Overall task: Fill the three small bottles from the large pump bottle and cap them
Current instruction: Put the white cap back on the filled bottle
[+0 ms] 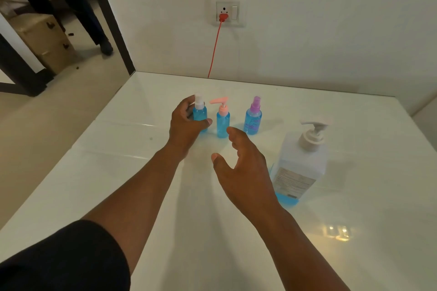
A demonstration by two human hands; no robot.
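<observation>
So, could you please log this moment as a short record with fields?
surface: white table
small bottles: white-topped bottle, pink pump bottle, purple spray bottle, in a row, all capped
large pump bottle: upright, at the right
left hand: grips the white-topped bottle
right hand: open, holding nothing

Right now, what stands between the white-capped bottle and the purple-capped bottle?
In the head view, the pink-pump bottle stands upright between the white-capped bottle, which the left hand holds, and the purple-capped bottle.
</observation>
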